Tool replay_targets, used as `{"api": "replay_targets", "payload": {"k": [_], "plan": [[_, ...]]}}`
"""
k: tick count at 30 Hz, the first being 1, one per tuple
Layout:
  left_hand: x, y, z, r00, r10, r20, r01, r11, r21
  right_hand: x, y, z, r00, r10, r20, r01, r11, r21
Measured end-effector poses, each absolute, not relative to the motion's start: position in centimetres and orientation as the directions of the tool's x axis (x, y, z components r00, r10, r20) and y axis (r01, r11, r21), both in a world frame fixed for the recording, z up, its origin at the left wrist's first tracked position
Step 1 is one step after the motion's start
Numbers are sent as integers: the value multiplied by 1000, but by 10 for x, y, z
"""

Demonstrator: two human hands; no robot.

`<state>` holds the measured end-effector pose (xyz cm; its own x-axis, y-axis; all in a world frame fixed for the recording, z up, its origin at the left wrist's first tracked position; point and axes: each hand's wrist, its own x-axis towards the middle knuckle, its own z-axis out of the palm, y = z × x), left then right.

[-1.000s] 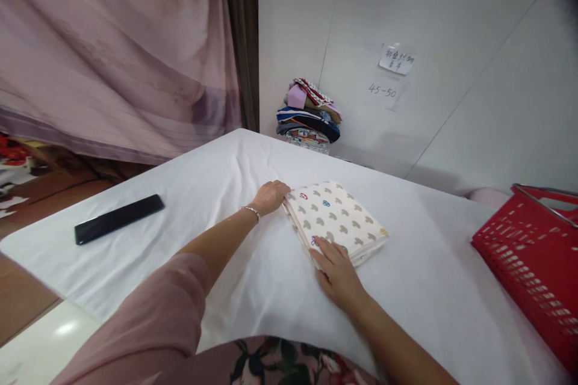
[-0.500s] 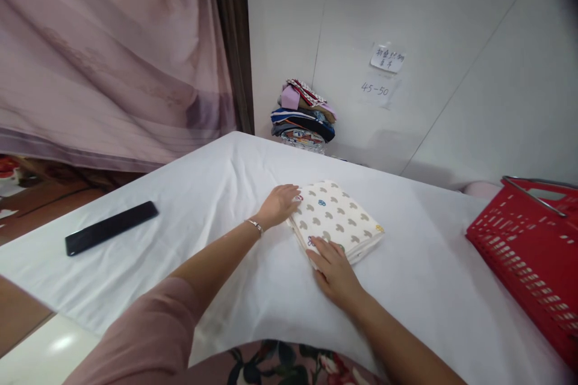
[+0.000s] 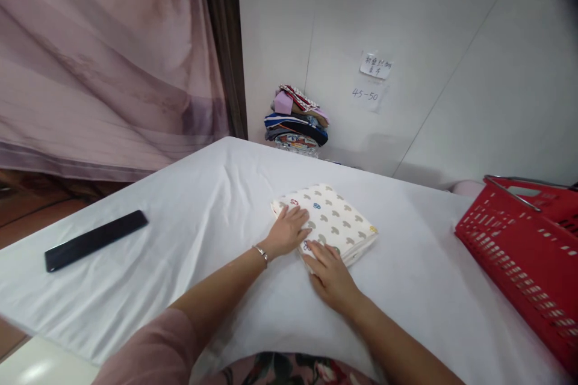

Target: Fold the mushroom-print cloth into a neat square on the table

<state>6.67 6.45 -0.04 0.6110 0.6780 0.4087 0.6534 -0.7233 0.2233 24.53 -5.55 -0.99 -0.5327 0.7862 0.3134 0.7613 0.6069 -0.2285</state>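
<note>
A folded cream cloth (image 3: 336, 219) printed with small grey and coloured shapes lies flat in the middle of the white-covered table (image 3: 194, 192). My left hand (image 3: 289, 231) rests on the cloth's near left part, fingers stretched out flat, a thin bracelet at the wrist. My right hand (image 3: 329, 271) lies with its fingers flat on the cloth's near corner and its palm on the table. Neither hand holds anything.
A long black flat bar (image 3: 96, 239) lies at the table's left. A red plastic basket (image 3: 524, 258) stands at the right edge. A pile of folded clothes (image 3: 296, 120) sits against the white wall. A mauve curtain (image 3: 108, 60) hangs at the left.
My left hand slid from the cloth's far left corner down and toward me, onto its near left part. My right hand stayed at the near corner. The view shifted slightly.
</note>
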Motion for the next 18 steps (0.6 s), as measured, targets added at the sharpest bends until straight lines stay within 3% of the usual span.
{"api": "replay_targets", "payload": {"k": [3,7,10,14,18], "plan": [[69,57,-10,601,671,434,651,-726,221,246,-58,-2,-529,808,260,752,588,-298],[68,58,-15,590,678,438,661,-718,219,254,-55,15,-519,841,154,694,520,-498],[68,60,-15,584,683,440,663,-713,227,269,-43,25,-419,889,186,690,445,-571],[69,59,-13,584,690,428,661,-710,243,303,-17,19,-234,932,276,829,340,-445],[69,58,-11,584,704,403,659,-702,270,327,-3,-4,-147,969,197,923,206,-326]]}}
